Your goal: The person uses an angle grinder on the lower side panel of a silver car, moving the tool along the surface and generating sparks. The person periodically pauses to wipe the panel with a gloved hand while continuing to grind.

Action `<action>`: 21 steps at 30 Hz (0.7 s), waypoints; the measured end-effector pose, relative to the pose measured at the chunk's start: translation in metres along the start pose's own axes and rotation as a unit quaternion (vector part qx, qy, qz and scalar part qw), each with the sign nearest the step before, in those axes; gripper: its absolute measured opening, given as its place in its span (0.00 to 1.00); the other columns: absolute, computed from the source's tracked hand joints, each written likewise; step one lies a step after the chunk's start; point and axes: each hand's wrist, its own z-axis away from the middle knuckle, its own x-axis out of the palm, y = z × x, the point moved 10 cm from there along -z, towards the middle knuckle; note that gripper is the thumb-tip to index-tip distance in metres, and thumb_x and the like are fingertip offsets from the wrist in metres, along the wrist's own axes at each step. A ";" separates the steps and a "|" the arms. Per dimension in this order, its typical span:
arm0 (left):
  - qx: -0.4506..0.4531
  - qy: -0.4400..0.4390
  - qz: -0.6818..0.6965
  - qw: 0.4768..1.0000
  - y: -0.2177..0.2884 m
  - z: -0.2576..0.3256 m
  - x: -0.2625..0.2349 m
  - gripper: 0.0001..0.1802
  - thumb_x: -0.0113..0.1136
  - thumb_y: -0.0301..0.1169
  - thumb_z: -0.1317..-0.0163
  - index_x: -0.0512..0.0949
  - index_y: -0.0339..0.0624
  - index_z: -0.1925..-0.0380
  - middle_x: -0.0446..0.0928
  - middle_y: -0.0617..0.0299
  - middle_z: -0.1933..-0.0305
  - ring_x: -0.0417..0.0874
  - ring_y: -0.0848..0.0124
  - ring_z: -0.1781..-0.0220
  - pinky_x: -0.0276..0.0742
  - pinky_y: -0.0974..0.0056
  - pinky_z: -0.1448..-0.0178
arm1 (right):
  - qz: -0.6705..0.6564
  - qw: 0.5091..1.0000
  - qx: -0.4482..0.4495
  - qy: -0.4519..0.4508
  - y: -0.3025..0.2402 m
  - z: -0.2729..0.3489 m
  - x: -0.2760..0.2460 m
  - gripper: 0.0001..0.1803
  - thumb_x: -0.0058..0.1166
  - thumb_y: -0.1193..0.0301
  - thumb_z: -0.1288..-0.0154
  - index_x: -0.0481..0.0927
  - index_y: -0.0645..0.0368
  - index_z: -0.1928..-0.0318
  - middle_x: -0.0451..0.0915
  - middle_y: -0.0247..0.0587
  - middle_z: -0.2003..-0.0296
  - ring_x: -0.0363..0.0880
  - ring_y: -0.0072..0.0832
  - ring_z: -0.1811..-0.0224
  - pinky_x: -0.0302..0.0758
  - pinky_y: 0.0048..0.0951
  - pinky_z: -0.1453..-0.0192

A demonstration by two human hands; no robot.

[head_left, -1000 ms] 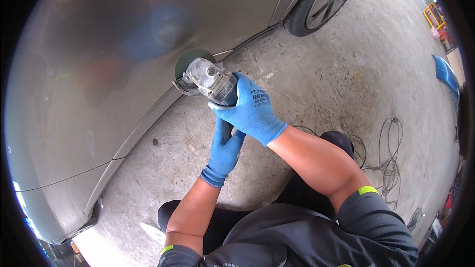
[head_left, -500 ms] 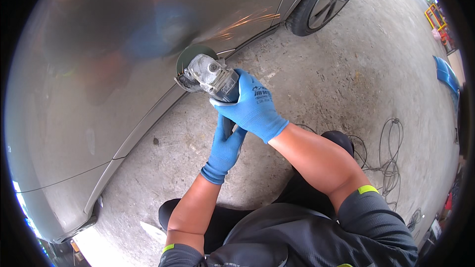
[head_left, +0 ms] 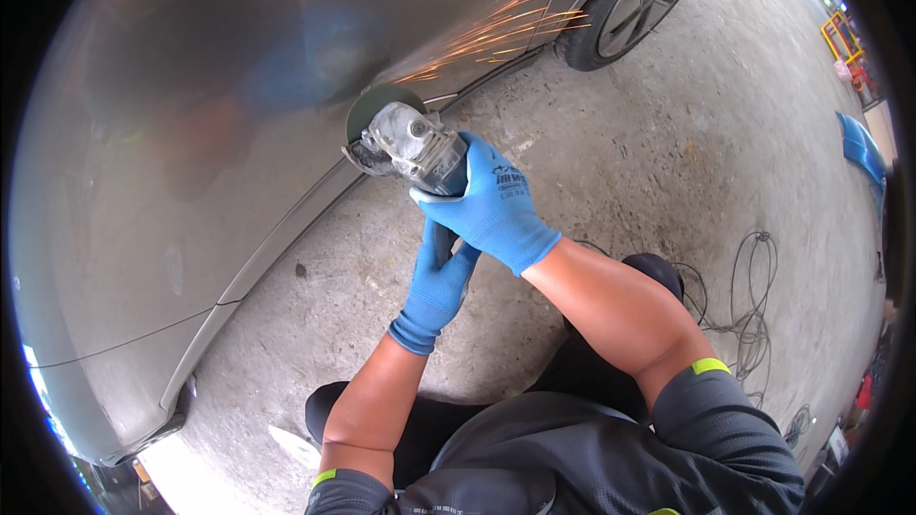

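Observation:
An angle grinder (head_left: 412, 145) with a scuffed metal head is held between both my gloved hands. Its dark green disc (head_left: 382, 107) meets the lower side of a grey-brown car body (head_left: 239, 181), and orange sparks (head_left: 496, 30) fly off toward the wheel. My right hand (head_left: 496, 205), in a blue glove, wraps round the grinder's body just behind its head. Lower down, my left hand (head_left: 434, 286), gloved alike, is closed round the rear handle end, whose far side is hidden. The metal guard (head_left: 367, 160) sits at the disc's near left.
The car's wheel (head_left: 634, 10) stands at the upper right. A thin black cable (head_left: 752, 324) lies in loops on the concrete floor (head_left: 611, 162) to my right. Farther right are a blue panel piece (head_left: 862, 148) and a yellow frame (head_left: 841, 36).
The grinder and both hands have shifted slightly to the right along the car. The spray of sparks has grown longer and denser, reaching the wheel.

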 end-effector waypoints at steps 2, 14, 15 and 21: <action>0.002 -0.004 0.002 1.000 0.002 -0.001 0.002 0.39 0.51 0.20 0.23 0.47 0.37 0.16 0.58 0.49 0.17 0.63 0.60 0.17 0.62 0.55 0.16 | -0.025 1.000 0.011 -0.006 0.003 -0.003 0.001 0.38 0.76 0.52 0.44 0.75 0.58 0.39 0.85 0.51 0.51 0.87 0.48 0.49 0.82 0.48 0.45; -0.007 -0.006 -0.001 1.000 0.005 0.000 0.004 0.40 0.51 0.19 0.24 0.46 0.37 0.16 0.57 0.51 0.17 0.62 0.61 0.17 0.62 0.56 0.17 | -0.020 1.000 0.012 -0.008 0.003 0.000 0.002 0.39 0.75 0.51 0.44 0.74 0.60 0.39 0.85 0.52 0.50 0.87 0.48 0.48 0.81 0.49 0.43; -0.005 -0.005 -0.006 1.000 0.003 0.000 0.003 0.40 0.50 0.19 0.24 0.47 0.37 0.16 0.57 0.51 0.17 0.62 0.61 0.17 0.62 0.56 0.17 | -0.011 1.000 0.004 -0.003 0.001 0.000 0.001 0.39 0.75 0.52 0.44 0.75 0.60 0.39 0.85 0.52 0.51 0.87 0.48 0.48 0.81 0.49 0.43; -0.008 0.006 0.017 1.000 0.002 0.002 0.000 0.40 0.52 0.19 0.24 0.48 0.37 0.17 0.58 0.51 0.17 0.62 0.61 0.18 0.61 0.57 0.17 | -0.049 0.999 0.009 -0.020 -0.001 -0.004 0.004 0.38 0.75 0.52 0.44 0.75 0.59 0.39 0.85 0.51 0.51 0.87 0.48 0.48 0.81 0.48 0.43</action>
